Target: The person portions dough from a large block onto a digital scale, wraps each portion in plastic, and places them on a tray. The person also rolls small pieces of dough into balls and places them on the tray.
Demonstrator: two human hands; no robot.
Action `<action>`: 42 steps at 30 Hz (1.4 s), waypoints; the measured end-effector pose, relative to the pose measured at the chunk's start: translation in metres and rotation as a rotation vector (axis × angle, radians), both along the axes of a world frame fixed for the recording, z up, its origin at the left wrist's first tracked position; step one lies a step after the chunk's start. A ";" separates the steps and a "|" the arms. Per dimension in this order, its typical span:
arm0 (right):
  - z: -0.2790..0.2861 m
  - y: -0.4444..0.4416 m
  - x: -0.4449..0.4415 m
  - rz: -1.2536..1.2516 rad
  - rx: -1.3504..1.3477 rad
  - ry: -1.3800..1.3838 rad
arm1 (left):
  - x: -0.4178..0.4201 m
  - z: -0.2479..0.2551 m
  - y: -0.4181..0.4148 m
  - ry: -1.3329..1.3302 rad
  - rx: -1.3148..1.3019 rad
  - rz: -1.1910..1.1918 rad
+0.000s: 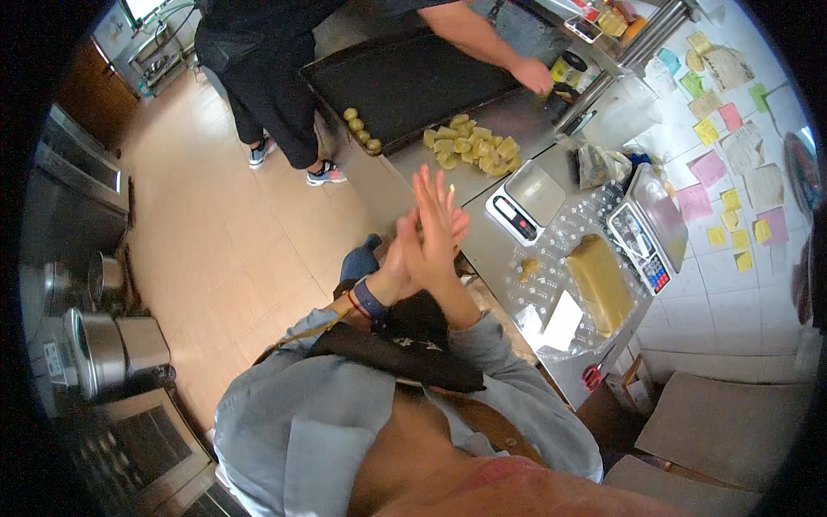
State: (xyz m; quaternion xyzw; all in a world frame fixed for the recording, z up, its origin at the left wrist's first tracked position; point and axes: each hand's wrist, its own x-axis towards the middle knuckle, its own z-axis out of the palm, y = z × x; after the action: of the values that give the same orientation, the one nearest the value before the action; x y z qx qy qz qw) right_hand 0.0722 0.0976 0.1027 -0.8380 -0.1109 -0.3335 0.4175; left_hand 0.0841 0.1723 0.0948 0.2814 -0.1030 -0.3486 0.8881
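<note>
My left hand (pixel 408 249), with a dark band at its wrist, and my right hand (pixel 436 242) are pressed palm to palm over the table's near edge. Their fingers point away from me. Whether anything lies between the palms is hidden. Just beyond them, a heap of cut yellowish dough pieces (pixel 478 147) lies on the metal table (pixel 481 240). Several round dough balls (pixel 362 132) sit in a row along the near left end of a black baking tray (pixel 407 84). To the right of my hands stands a small white kitchen scale (pixel 526 200) with a bare metal plate.
A dough block (pixel 599 284), a small dough scrap (pixel 530 268) and a white flat card or scraper (pixel 563 321) lie on printed plastic sheet. A larger scale (pixel 646 232) stands by the note-covered wall. Red-handled scissors (pixel 591 377) lie near the corner. A co-worker's hand (pixel 533 76) reaches across the tray.
</note>
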 end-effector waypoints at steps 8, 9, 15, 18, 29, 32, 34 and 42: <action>-0.012 0.019 -0.014 0.059 0.062 0.083 | 0.020 -0.028 0.017 -0.094 -0.101 0.048; -0.011 0.021 -0.013 0.057 0.067 0.071 | 0.013 -0.033 0.016 -0.169 -0.020 0.086; -0.004 -0.008 0.005 0.016 0.022 0.148 | -0.011 -0.006 0.022 0.106 0.017 0.029; -0.017 0.022 -0.021 0.188 0.052 0.104 | 0.009 0.007 0.033 -0.036 -0.105 0.146; -0.010 0.019 -0.010 0.224 0.346 0.160 | 0.013 0.036 0.033 -0.184 0.006 0.172; 0.019 0.034 -0.026 0.209 0.018 0.082 | 0.009 -0.002 0.035 -0.295 0.185 0.223; 0.020 0.016 -0.012 0.176 0.147 0.072 | -0.015 0.006 0.031 -0.160 0.226 0.101; 0.012 0.040 -0.029 0.263 0.135 0.043 | 0.016 -0.007 0.033 -0.504 0.157 0.350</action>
State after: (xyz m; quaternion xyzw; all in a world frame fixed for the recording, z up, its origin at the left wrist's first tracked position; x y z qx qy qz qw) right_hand 0.0429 0.1376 0.1151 -0.7930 -0.1880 -0.2648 0.5154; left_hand 0.1001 0.2055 0.0878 0.4401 -0.2425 -0.1166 0.8567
